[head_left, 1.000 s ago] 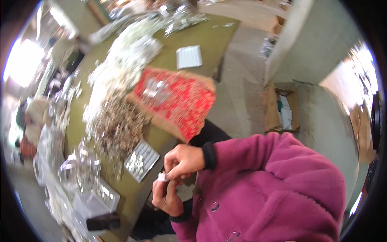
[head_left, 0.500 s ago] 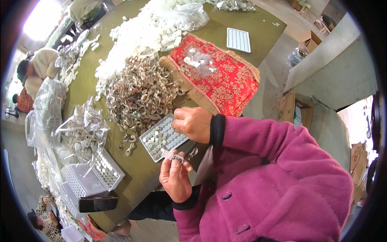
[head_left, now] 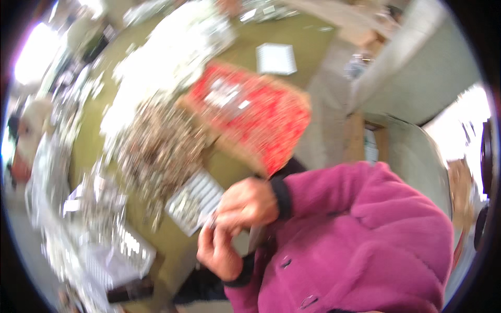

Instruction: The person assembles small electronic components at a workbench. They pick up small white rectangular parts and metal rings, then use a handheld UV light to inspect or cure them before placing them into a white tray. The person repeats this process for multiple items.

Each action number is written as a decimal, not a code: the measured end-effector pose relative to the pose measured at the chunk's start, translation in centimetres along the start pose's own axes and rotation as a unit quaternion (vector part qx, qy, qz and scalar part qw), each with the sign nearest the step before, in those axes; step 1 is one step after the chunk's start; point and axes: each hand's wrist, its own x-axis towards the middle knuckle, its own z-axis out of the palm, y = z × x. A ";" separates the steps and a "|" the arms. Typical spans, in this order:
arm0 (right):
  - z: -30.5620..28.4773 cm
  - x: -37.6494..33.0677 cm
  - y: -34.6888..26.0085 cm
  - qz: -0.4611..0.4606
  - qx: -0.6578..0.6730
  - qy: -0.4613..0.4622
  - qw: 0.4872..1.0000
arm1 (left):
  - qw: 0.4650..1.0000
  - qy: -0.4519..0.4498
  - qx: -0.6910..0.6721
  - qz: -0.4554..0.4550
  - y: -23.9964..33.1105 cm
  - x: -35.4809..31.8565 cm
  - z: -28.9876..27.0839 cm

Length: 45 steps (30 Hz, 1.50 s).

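My left hand [head_left: 220, 254] is closed in a pinch, its fingertips holding a small clear plastic piece [head_left: 210, 219], blurred by motion. My right hand [head_left: 247, 202] meets it from above, fingers curled in against the left fingertips. What the right fingers grip is hidden. Just beyond both hands, a white tray [head_left: 213, 190] with rows of hollows lies on the table, partly filled with small round silvery pieces [head_left: 185, 208]. Past the tray rises a heap of loose metallic-looking small parts [head_left: 159, 146].
A red floral cloth pad [head_left: 284, 125] lies beyond my right arm, small clear bags on it. Farther off are a pile of white pieces [head_left: 156, 62] and another white tray [head_left: 276, 59]. Clear plastic bags [head_left: 96, 203] and a dark phone-like object [head_left: 130, 290] are at the left.
My right hand has left the tray and come to the left fingertips. The whole view has shifted and blurred as my head moved.
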 end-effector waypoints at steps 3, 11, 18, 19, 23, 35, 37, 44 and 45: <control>0.3 -0.3 -0.4 -0.027 -0.014 0.032 0.999 | 0.999 -0.013 0.043 0.000 1.5 -0.4 1.3; 0.0 -1.7 -0.1 0.306 0.282 -0.113 0.902 | 0.937 -0.178 0.204 0.222 -1.0 0.2 -1.5; -1.0 -3.3 -0.2 0.390 0.396 -0.041 0.830 | 0.908 -0.257 0.228 0.238 -2.0 1.4 -1.5; -1.2 -3.6 -0.7 0.418 0.425 -0.040 0.802 | 0.934 -0.231 0.208 0.175 -1.5 0.5 -0.7; -2.1 -4.3 -2.6 0.504 0.479 0.008 0.719 | 0.862 -0.338 0.195 0.324 1.2 -3.2 2.0; -2.9 -4.5 -4.7 0.444 0.379 -0.085 0.807 | 0.857 -0.341 0.275 0.271 0.7 -5.5 4.4; -3.2 -4.1 -5.1 0.444 0.378 -0.087 0.808 | 0.855 -0.340 0.281 0.274 0.6 -5.8 4.7; -4.2 -3.6 -6.8 0.438 0.373 -0.086 0.813 | 0.848 -0.341 0.290 0.282 0.3 -6.7 5.1; -4.3 -3.5 -7.0 0.436 0.374 -0.088 0.814 | 0.846 -0.342 0.294 0.283 0.3 -6.8 5.2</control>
